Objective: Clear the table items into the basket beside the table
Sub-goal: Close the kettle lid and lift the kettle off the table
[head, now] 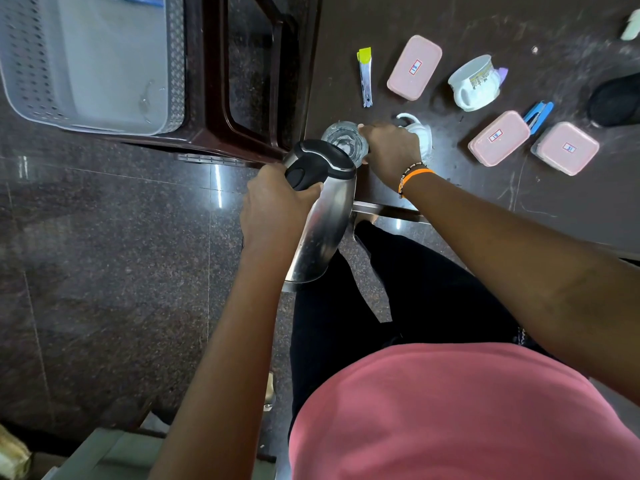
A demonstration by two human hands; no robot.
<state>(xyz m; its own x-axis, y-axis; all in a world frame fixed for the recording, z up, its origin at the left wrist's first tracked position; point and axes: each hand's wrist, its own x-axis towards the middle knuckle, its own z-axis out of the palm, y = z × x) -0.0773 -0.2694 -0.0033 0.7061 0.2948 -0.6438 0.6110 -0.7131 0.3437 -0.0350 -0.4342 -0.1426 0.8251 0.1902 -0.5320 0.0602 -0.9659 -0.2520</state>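
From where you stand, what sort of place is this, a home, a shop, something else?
Most likely a home dining or kitchen corner, though I can't be sure. A dark table holds household things: a white cup and pink lidded food boxes. The left hand holds a steel kettle over polished stone flooring.

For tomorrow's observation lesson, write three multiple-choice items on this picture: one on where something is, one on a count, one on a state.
1. Where is the grey basket?
A. On a stool beside the table
B. On the table
C. On the floor

2. How many pink boxes lie on the table?
A. One
B. Three
C. Five

3. What is the left hand doing?
A. Hanging free
B. Pressing the table
C. Gripping the kettle

Answers: A, it sits on the brown stool; B, three pink lids show; C, its fingers curl round the black handle.
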